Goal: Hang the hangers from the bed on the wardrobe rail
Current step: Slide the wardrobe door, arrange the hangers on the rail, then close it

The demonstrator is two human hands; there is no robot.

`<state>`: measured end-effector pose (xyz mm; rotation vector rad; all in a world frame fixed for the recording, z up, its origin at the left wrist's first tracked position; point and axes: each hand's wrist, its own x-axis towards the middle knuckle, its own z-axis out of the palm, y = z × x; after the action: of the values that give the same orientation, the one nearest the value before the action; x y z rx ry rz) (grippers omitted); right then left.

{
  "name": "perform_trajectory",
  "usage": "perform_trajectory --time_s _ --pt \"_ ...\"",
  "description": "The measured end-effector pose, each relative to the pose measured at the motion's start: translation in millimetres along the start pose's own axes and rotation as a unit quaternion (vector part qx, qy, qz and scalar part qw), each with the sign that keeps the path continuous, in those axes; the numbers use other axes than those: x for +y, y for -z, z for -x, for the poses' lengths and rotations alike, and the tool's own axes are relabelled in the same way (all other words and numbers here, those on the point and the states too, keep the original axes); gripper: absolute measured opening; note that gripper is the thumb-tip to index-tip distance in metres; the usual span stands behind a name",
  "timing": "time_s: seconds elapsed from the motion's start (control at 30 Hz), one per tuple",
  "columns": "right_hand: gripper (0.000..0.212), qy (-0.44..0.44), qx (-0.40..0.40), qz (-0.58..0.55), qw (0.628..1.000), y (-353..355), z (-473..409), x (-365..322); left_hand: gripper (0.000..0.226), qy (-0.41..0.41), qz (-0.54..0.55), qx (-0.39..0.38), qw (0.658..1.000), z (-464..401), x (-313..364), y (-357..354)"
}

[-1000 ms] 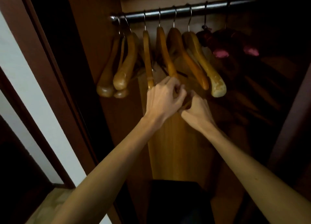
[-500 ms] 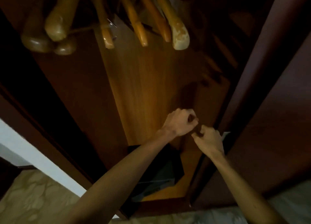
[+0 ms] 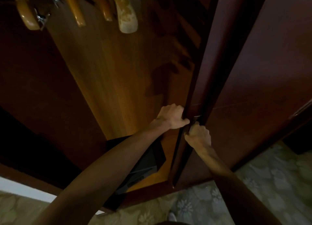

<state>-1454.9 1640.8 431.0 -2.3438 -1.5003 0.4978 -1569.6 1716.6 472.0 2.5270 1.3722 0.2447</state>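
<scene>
Hangers (image 3: 77,8) show only as lower ends at top left: wooden arm tips dangling inside the wardrobe, palest one (image 3: 126,17) furthest right of the group. We can't see the rail or hooks, they're cut off by the top edge, so we judge rather than see that these hang on the rail. No hanger in either hand, no bed in view.

Moving right, lit back panel (image 3: 108,83) of the wardrobe, a dark box-like thing (image 3: 145,164) at its floor, too dim to name.

Left hand (image 3: 170,117) grips the inner edge of the wardrobe door (image 3: 211,72), fingers curled round it, thumb on our side. Right hand (image 3: 198,134) just below and right, touching or nearly touching the left, also curled on the same door edge. A small metal fitting (image 3: 196,116) glints between them.

Patterned floor (image 3: 253,191) bottom right.

Step in hand, we judge: hanging looks done, both hands are on the door, probably to slide or swing it. Next move calls for a steady two-handed pull along the door's travel, fingers kept clear of the closing gap.
</scene>
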Motion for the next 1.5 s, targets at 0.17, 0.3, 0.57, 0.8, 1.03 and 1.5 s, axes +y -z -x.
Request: perform_trajectory --time_s 0.17,0.3,0.57,0.8,1.03,1.5 --pt "0.030 0.033 -0.003 -0.011 0.999 -2.2 -3.0 10.6 0.035 -0.006 -0.048 -0.002 0.999 -1.8 3.9 3.7" --pt "0.032 0.056 0.000 0.019 0.998 -0.3 -8.1 16.7 0.037 0.000 -0.055 -0.011 0.998 -1.1 5.6 2.4" --pt "0.030 0.109 -0.005 0.054 0.993 -3.4 -11.1 9.0 0.022 0.020 -0.066 -0.040 0.997 3.9 -10.1 9.8" --pt "0.032 0.159 -0.018 0.068 0.985 -14.9 -1.9 -8.1 0.036 0.055 -0.061 -0.045 0.996 28.2 -30.9 16.3" --pt "0.029 0.197 -0.026 0.070 0.978 -32.1 20.8 -39.5 0.039 0.089 -0.052 -0.040 0.994 63.7 -61.7 29.3" --pt "0.033 0.228 -0.050 0.088 0.968 -76.0 78.7 -115.4 0.033 0.132 -0.034 -0.043 0.990 141.5 -127.2 56.9"
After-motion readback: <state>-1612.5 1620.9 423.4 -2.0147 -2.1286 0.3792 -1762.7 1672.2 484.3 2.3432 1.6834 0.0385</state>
